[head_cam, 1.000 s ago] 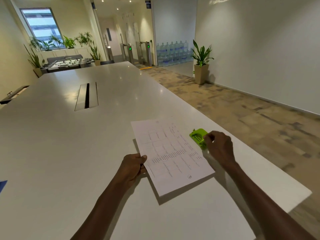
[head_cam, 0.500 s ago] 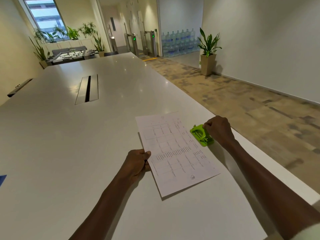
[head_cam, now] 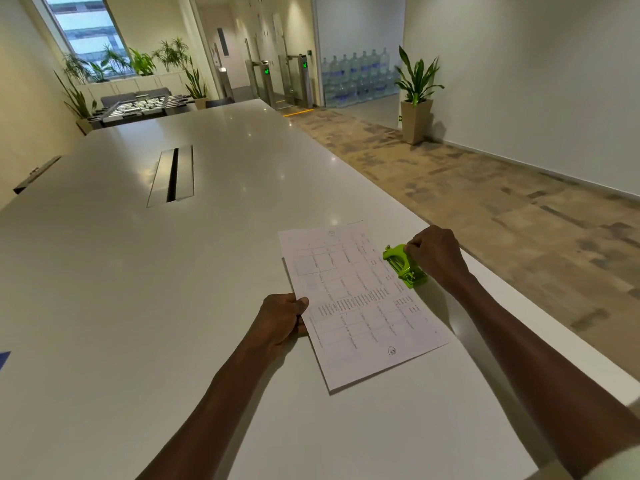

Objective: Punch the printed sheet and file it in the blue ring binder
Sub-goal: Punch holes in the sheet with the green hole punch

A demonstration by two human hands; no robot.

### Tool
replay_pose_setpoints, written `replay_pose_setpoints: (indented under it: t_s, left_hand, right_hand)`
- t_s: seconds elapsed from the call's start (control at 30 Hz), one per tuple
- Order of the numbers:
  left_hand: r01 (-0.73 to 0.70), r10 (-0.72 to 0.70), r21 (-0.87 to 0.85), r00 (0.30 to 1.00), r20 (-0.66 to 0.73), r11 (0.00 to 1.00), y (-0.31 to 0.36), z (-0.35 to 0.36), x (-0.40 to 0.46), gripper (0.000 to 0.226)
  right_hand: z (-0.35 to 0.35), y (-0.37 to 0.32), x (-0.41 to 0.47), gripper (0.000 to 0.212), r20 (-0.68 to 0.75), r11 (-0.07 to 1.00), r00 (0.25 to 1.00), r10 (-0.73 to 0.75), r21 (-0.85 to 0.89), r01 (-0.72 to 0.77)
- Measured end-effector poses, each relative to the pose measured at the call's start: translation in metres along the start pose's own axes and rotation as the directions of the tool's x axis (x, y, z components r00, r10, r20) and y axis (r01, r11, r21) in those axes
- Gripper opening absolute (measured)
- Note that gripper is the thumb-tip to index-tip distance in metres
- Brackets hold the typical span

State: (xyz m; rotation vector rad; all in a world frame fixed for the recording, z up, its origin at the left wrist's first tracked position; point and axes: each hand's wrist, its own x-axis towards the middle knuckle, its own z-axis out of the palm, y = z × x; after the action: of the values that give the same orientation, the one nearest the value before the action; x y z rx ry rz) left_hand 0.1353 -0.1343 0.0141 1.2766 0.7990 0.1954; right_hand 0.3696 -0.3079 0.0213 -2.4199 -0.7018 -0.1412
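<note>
A printed sheet [head_cam: 360, 303] with a table of text lies on the white table [head_cam: 173, 306], slightly raised at its left side. My left hand [head_cam: 282, 318] pinches the sheet's left edge, thumb on top. A small green hole punch [head_cam: 401, 266] sits at the sheet's right edge. My right hand [head_cam: 434, 256] has curled fingers on the punch's far end. A blue corner [head_cam: 4, 358] shows at the table's far left edge; it may be the binder, mostly out of view.
The table's right edge [head_cam: 519, 299] runs close beside the punch, with carpet floor beyond. A cable slot [head_cam: 172, 174] is set in the table's middle. A potted plant [head_cam: 415, 98] and water bottles [head_cam: 356, 77] stand far off by the wall.
My right hand has shifted from the punch's near end to its far end. The sheet and my left hand keep their place; the camera has tilted slightly.
</note>
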Motion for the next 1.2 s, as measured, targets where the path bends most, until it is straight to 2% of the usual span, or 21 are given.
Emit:
replay_pose_setpoints:
  t_s: [0.17,0.77,1.0,1.2]
  left_hand:
    - [0.006,-0.006,-0.031,1.000,0.005,1.000,0.000,0.003,0.000,0.027]
    - [-0.027,0.032,-0.085,0.998,0.058,0.996,-0.009,0.013,-0.010,0.026]
    - [-0.120,0.120,0.068,0.993,0.014,0.990,-0.005,0.019,-0.012,0.024]
    - [-0.094,0.093,0.027,0.995,0.018,0.995,-0.009,0.030,-0.015,0.023]
  right_hand:
    - [0.002,0.003,0.001,0.027,0.005,0.999,1.000,0.007,-0.041,-0.007]
    - [0.002,0.000,0.005,0.019,0.014,0.998,0.999,0.040,-0.040,-0.040]
    - [0.003,0.001,0.006,0.022,0.021,0.997,0.999,0.031,-0.065,-0.030]
    - [0.005,0.005,0.008,0.021,0.019,0.997,1.000,0.003,-0.083,-0.002]
